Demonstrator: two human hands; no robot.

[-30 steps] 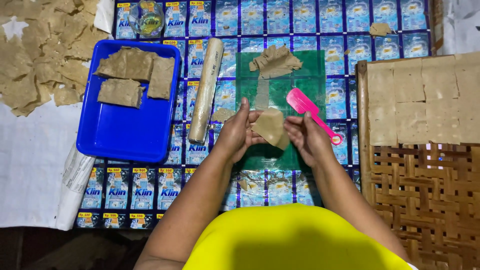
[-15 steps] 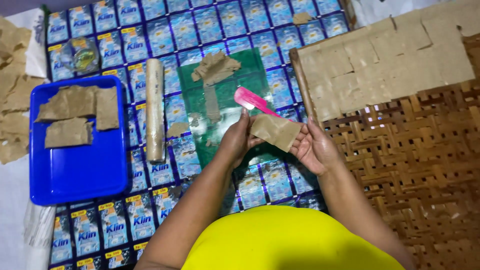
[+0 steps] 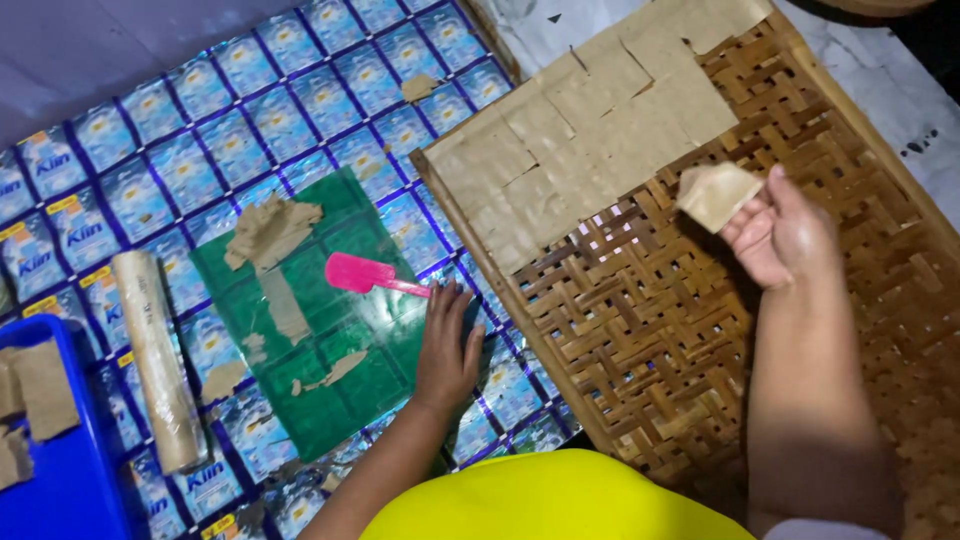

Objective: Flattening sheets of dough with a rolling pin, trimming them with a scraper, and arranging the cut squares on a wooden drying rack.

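The floor mat [image 3: 150, 170] is made of shiny blue packets in rows, each with a white and yellow label. On it lies a green sheet [image 3: 340, 330]. The left hand [image 3: 447, 345] rests flat there, fingers spread, touching a pink scraper [image 3: 362, 275]. The right hand [image 3: 785, 235] pinches a thin tan square [image 3: 715, 192] over the woven tray [image 3: 650, 340] (more squares cover its far corner). A blue tub [image 3: 70, 480] is cut off at the edge.
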